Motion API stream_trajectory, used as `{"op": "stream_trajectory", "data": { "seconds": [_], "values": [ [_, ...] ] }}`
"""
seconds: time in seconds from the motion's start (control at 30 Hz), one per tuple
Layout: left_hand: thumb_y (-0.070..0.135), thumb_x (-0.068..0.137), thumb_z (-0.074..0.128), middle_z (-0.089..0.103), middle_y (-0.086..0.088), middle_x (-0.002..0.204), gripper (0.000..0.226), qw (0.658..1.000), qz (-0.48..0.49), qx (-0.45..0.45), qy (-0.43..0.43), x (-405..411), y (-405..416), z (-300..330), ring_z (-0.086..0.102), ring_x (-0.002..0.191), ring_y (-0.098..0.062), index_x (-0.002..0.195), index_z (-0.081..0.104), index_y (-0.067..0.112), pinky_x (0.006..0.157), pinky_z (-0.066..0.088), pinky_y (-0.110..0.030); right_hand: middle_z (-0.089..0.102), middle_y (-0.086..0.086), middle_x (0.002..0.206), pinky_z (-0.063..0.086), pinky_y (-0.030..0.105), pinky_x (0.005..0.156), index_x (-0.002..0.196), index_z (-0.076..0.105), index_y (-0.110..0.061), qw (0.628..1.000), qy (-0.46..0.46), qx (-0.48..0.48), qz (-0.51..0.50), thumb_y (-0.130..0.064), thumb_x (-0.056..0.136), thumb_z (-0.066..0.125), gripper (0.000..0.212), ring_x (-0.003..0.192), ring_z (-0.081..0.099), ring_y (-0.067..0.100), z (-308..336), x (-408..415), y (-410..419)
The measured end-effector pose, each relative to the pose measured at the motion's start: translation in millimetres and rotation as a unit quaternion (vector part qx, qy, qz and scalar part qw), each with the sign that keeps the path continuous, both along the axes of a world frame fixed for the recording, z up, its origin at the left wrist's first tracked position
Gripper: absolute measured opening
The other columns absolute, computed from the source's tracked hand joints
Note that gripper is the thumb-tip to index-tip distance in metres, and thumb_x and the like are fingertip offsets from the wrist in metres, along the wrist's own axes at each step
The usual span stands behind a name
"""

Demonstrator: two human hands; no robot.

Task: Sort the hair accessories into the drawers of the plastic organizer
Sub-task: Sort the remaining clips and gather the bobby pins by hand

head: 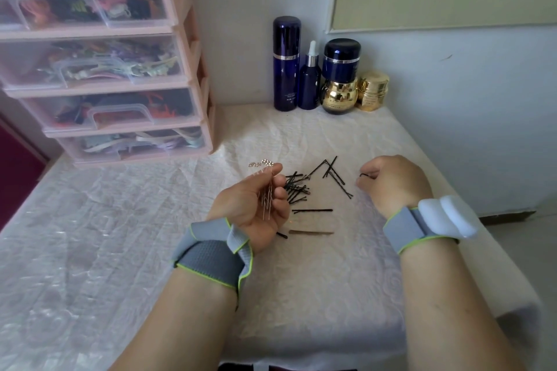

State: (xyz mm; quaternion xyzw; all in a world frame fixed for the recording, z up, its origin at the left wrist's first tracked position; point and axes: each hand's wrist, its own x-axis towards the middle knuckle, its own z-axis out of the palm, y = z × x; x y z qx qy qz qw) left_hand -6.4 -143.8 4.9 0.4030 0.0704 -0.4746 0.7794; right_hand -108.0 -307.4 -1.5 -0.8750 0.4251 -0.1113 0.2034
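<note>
My left hand is palm up above the table and grips a bunch of thin silver hairpins with jewelled heads, the heads pointing away from me. Just right of it lies a heap of black bobby pins, with more scattered pins beyond. A single black pin and a brown pin lie nearer to me. My right hand is curled on the cloth with a black pin pinched at its fingertips. The pink plastic organizer stands at the back left, its clear drawers closed and filled with colourful accessories.
Two dark blue bottles, a blue jar and two gold jars stand against the back wall. A white patterned cloth covers the table. The table's right edge drops off beside my right wrist.
</note>
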Motion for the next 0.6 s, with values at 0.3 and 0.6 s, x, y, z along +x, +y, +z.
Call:
{"op": "stream_trajectory", "data": {
  "seconds": [0.3,0.6],
  "values": [
    [0.009,0.091,0.048,0.055,-0.002,0.051,0.012,1.0,-0.002,0.004,0.002,-1,0,1,0.048,0.036,-0.008,0.087,0.059,0.006,0.036,0.038,-0.012,0.067,0.009,0.103,0.036,0.024,0.07,0.088,0.067,-0.016,1.0,0.008,-0.011,-0.005,-0.01,0.088,0.05,0.019,0.095,0.058,0.03,1,3,3],
    [0.007,0.092,0.047,0.059,-0.003,0.053,0.013,1.0,-0.001,0.004,0.0,-3,2,2,0.053,0.039,-0.009,0.088,0.059,0.004,0.038,0.043,-0.014,0.068,0.01,0.099,0.049,0.027,0.082,0.092,0.067,-0.016,0.998,-0.02,0.053,0.026,-0.007,0.087,0.052,0.019,0.092,0.064,0.029,10,25,11]
  ]
}}
